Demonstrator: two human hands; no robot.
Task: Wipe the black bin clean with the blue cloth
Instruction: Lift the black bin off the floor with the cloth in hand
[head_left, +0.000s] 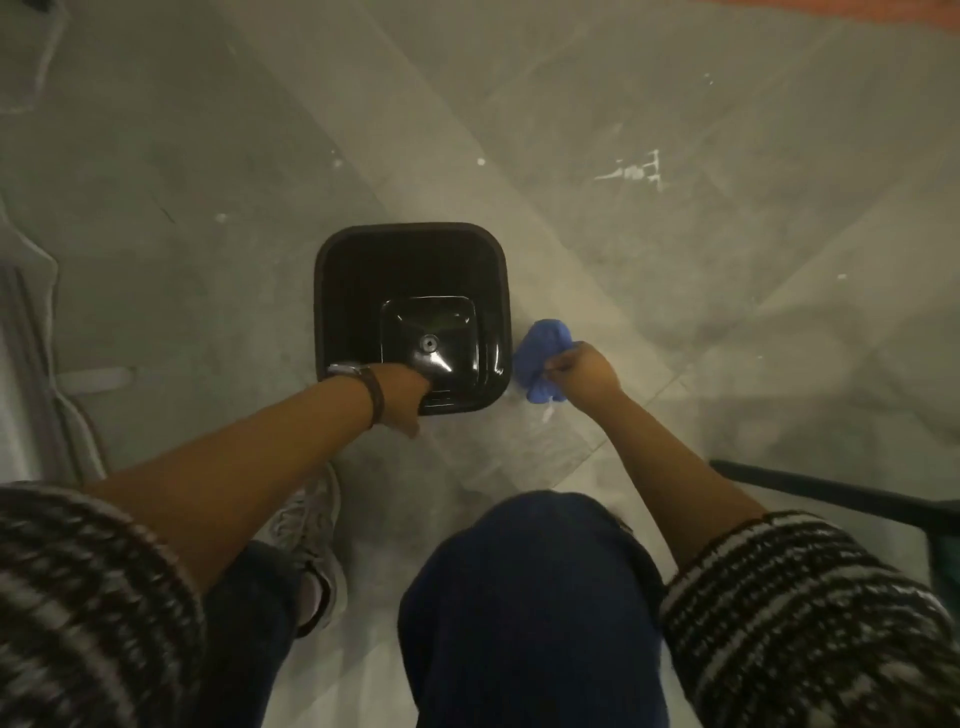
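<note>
On the grey tiled floor ahead of my knees stands the glossy square black plastic bin, upright. My left hand grips its near rim, fingers inside. My right hand clutches the bunched blue cloth just beside the bin's right wall, perhaps touching it.

Lighting is dim and warm-toned, with pale light bands crossing the floor diagonally. Glare spots mark the black bin interior. Frame edges are bowed and soft; overall sharpness is low.
</note>
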